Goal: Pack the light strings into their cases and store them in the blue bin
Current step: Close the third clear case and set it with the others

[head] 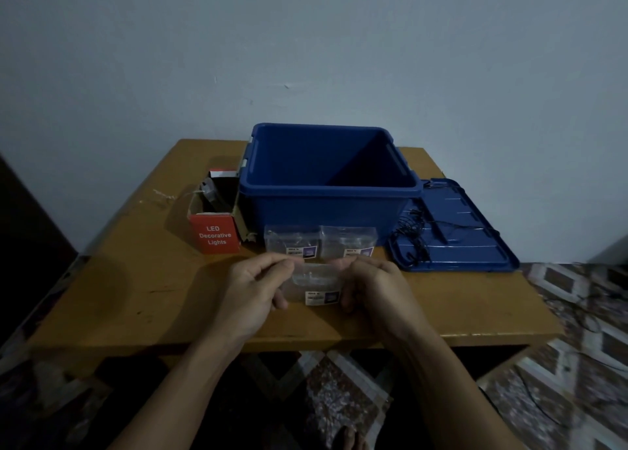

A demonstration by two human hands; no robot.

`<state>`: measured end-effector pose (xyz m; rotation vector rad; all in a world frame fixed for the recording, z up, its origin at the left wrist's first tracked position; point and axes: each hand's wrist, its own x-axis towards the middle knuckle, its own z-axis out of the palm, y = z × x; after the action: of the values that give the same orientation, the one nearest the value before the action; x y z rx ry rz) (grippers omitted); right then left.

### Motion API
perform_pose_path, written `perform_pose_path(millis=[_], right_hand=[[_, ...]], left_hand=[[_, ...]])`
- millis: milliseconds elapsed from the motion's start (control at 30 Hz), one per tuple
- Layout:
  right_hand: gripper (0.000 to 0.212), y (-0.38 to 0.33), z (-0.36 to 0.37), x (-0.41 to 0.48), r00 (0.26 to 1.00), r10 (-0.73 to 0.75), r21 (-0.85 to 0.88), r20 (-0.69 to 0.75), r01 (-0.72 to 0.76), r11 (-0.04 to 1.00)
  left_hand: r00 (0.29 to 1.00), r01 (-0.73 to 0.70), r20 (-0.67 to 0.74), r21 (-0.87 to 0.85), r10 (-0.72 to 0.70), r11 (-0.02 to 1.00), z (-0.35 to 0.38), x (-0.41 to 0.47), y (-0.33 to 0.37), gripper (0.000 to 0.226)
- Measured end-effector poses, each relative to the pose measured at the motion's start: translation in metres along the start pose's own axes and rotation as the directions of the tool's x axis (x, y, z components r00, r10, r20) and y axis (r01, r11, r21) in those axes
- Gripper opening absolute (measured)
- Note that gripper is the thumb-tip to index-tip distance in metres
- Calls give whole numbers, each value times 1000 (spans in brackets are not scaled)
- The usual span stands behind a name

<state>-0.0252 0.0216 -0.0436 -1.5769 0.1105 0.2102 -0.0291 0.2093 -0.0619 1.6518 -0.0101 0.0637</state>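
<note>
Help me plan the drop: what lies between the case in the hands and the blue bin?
In the head view, two more clear cases lie side by side on the table, between the held case and the bin's front wall.

3 case labels [294,251]: print too small | held case [314,281] ends: behind fingers [268,269] | floor [574,313]: blurred

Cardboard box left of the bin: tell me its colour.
The box is red with white lettering on its front. The head view shows it plainly.

Left hand [252,289], right hand [376,290]: both curled.
</note>
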Motion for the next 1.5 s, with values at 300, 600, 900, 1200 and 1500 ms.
perform_pose_path(millis=[300, 600, 900, 1200, 1500], right_hand=[[15, 8, 14, -4, 986, -133, -62, -103, 127, 990], [22, 19, 22, -7, 937, -279, -206, -209, 236, 950], [15, 22, 28, -2, 931, -289, -323, -222, 210, 923], [10, 23, 30, -4, 919, -316, -366, -238, 216, 905], [23, 24, 28, -13, 874, -427, -396, -233, 316, 862]], left_hand=[[999, -44, -24, -7, 44, 999, -1, -4, 1, 17], [957, -34, -290, -119, -2, 992, 1, -1, -5, 13], [941, -29, -338, -70, 3, 997, 1, 0, -6, 10], [926, 5, -377, -25, -14, 1000, 2, 0, -5, 9], [924, 116, -313, -316, -218, 942, -13, -1, 15, 16]])
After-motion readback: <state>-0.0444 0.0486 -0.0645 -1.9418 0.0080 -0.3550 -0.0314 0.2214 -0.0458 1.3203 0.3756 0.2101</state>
